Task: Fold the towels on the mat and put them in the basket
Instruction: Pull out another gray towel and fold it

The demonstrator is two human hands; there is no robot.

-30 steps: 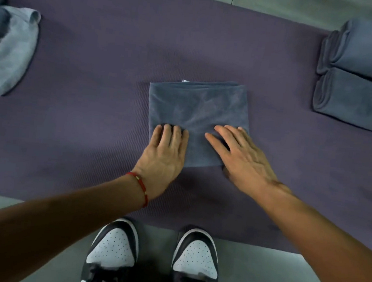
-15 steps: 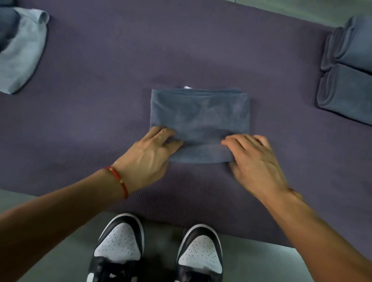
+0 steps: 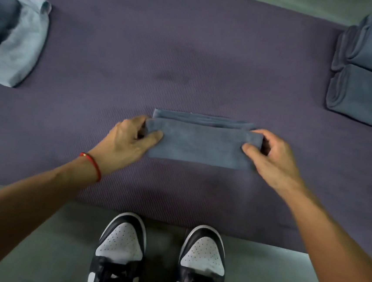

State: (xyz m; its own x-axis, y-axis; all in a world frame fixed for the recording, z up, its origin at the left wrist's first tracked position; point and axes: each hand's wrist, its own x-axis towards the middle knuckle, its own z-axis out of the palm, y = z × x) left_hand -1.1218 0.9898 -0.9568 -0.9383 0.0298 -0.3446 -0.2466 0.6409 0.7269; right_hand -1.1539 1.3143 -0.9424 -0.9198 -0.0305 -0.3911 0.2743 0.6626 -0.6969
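Head view: the grey towel [image 3: 202, 146] lies mid-mat [image 3: 189, 50], now folded over into a narrower strip than a moment ago. The left hand [image 3: 127, 143] and right hand [image 3: 272, 157], earlier flat on top, now pinch its two ends, thumbs on top.

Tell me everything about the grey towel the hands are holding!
The towel is dark blue-grey and looks soft and fuzzy, like terry cloth. It lies flat in the middle of the purple mat, folded into a long strip with a lower layer peeking out along its far edge, where a tiny white speck shows. The left hand pinches its left end and the right hand pinches its right end, thumbs on top. Nothing else touches it.
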